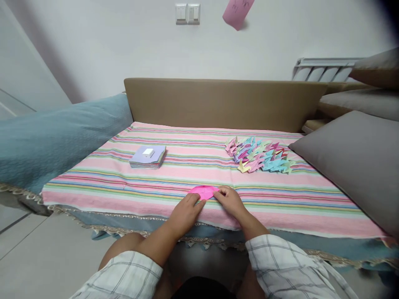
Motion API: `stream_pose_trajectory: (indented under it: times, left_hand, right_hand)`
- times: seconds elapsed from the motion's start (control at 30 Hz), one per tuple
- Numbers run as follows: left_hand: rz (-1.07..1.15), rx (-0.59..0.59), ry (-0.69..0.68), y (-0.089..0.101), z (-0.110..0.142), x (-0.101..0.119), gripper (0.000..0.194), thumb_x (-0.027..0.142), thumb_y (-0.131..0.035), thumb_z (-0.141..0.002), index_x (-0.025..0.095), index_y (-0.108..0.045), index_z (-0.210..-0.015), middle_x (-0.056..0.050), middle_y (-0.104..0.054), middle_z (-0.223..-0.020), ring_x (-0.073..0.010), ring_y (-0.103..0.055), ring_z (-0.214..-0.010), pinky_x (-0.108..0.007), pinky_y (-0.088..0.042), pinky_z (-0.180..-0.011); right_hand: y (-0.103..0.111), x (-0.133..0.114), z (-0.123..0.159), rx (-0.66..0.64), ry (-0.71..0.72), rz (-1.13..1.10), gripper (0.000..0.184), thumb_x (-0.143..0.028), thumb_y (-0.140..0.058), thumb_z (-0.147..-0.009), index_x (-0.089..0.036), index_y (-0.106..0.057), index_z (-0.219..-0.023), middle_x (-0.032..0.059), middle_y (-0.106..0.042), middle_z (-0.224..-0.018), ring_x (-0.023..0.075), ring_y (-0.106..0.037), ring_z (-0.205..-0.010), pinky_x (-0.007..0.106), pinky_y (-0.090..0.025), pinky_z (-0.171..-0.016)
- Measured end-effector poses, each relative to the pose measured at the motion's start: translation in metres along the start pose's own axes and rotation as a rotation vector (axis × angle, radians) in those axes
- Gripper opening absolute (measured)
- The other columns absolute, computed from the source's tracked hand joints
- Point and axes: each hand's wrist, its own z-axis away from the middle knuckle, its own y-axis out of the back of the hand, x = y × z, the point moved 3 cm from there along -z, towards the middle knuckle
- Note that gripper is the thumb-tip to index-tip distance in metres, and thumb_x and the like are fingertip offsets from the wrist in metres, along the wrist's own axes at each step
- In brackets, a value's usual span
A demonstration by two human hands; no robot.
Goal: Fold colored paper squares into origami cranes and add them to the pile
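A folded pink paper (204, 192) lies flat on the striped cloth (174, 178) near its front edge. My left hand (186, 211) presses the paper's left tip with its fingertips. My right hand (230, 200) pinches the paper's right tip, fingers curled together. Both forearms come up from below in checked sleeves.
A stack of square papers (149, 157) with a small white block on top lies at the left. A heap of folded paper cranes (260, 155) in several colours lies at the right. Grey cushions (355, 162) stand on the right, a blue blanket (59, 137) on the left.
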Motion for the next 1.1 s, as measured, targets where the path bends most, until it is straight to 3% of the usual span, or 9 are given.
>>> stream_pose_trajectory:
  times: [0.3,0.57,0.87,1.1]
  left_hand:
    - [-0.031,-0.04,-0.031,-0.001,-0.001,0.002,0.042,0.009,-0.046,-0.083,0.018,-0.047,-0.124,-0.012,-0.05,-0.128,-0.0236,-0.045,-0.115,-0.042,-0.039,-0.098]
    - [-0.052,-0.029,-0.046,-0.002,-0.001,0.003,0.042,0.009,-0.047,-0.083,0.016,-0.047,-0.124,-0.013,-0.051,-0.127,-0.0239,-0.047,-0.113,-0.042,-0.039,-0.098]
    - [-0.127,-0.066,-0.041,0.0,-0.003,0.006,0.041,0.012,-0.048,-0.083,0.013,-0.049,-0.124,-0.015,-0.051,-0.127,-0.0254,-0.047,-0.111,-0.04,-0.038,-0.097]
    - [-0.194,-0.104,-0.036,-0.002,-0.003,0.013,0.041,0.018,-0.037,-0.09,0.015,-0.043,-0.13,-0.01,-0.045,-0.136,-0.0246,-0.046,-0.105,-0.042,-0.037,-0.093]
  right_hand:
    - [-0.002,0.003,-0.001,-0.016,-0.015,0.019,0.019,-0.03,-0.054,-0.074,-0.02,-0.069,-0.079,0.0043,-0.064,-0.087,0.0187,-0.057,-0.085,0.028,-0.042,-0.075]
    - [-0.001,0.008,-0.003,0.017,0.015,0.067,0.024,-0.038,-0.055,-0.075,-0.019,-0.06,-0.061,0.0037,-0.06,-0.074,0.0183,-0.055,-0.079,0.028,-0.041,-0.074]
    - [-0.001,0.007,-0.003,0.034,-0.031,0.151,0.017,-0.03,-0.056,-0.072,-0.018,-0.06,-0.061,0.0039,-0.058,-0.075,0.018,-0.053,-0.079,0.027,-0.039,-0.072]
    - [-0.001,0.006,-0.002,0.062,-0.049,0.185,0.013,-0.028,-0.057,-0.072,-0.018,-0.064,-0.071,0.0046,-0.059,-0.081,0.0176,-0.053,-0.081,0.027,-0.039,-0.075]
